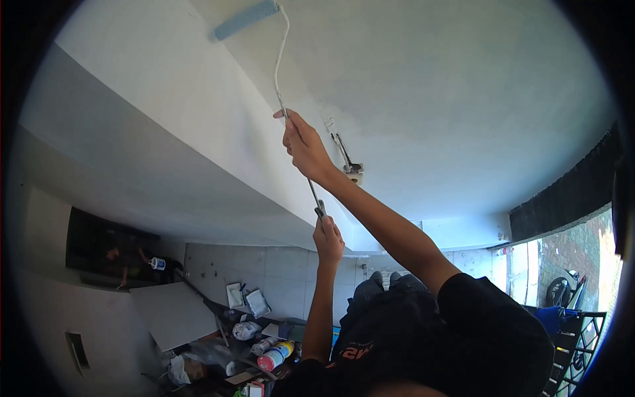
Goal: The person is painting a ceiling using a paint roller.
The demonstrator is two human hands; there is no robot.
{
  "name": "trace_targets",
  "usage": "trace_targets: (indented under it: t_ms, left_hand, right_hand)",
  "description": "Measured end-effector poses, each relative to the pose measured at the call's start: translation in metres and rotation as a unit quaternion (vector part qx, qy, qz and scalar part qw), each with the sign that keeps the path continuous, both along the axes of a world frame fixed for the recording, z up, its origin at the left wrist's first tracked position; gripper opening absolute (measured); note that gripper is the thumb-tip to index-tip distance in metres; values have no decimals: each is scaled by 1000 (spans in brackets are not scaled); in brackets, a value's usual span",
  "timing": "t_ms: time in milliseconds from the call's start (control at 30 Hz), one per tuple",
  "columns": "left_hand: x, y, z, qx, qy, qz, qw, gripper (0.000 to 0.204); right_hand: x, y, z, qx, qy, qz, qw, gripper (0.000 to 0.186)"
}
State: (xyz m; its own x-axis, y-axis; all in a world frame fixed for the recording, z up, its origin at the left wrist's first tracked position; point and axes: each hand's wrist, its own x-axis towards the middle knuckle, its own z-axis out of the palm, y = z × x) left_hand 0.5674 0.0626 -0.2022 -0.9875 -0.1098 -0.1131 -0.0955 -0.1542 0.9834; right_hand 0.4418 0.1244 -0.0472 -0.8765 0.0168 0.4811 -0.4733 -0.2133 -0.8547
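Note:
A paint roller with a pale blue sleeve [246, 20] reaches to the top of the view, over the white wall surface; whether the sleeve touches it I cannot tell. Its bent, paint-covered rod [282, 49] runs down to my right hand [304, 145], which is wrapped round the thin shaft with one fingertip sticking out. Lower down, my left hand [329, 239] closes round the lower end of the same tool, where a dark handle part [320, 209] shows above the fingers. Both arms are raised, the right one stretched farther.
Beside my right forearm, an opening with exposed wires and a fitting [354, 170] breaks the painted surface. Far below are paint trays [258, 302], bottles [276, 356] and a grey board [170, 315]. Another person [122, 261] is at lower left. A black rack [582, 344] stands at lower right.

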Motion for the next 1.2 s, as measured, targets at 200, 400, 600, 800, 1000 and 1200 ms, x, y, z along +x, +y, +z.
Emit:
trace_targets:
  t_ms: [200, 400, 600, 800, 1000, 1200]
  left_hand:
    - [28, 27, -20, -78, 30, -37, 996, 40]
    - [25, 26, -24, -43, -10, -56, 997, 40]
    - [30, 21, -22, -33, -30, -90, 995, 44]
    - [40, 14, -44, 189, 1, -284, 940, 54]
    - [69, 5, -47, 100, -140, -316, 933, 62]
    - [-15, -57, 82, -543, -33, -409, 733, 48]
  right_hand:
    - [17, 36, -29, 23, -57, -89, 994, 31]
    - [17, 37, -40, 65, -86, -75, 991, 39]
    - [41, 55, -35, 82, -111, 3, 990, 43]
    - [142, 82, -139, 188, -337, 185, 904, 52]
    - [214, 85, -157, 189, -264, 19, 946, 42]
    - [266, 160, -173, 248, -355, -141, 890, 37]
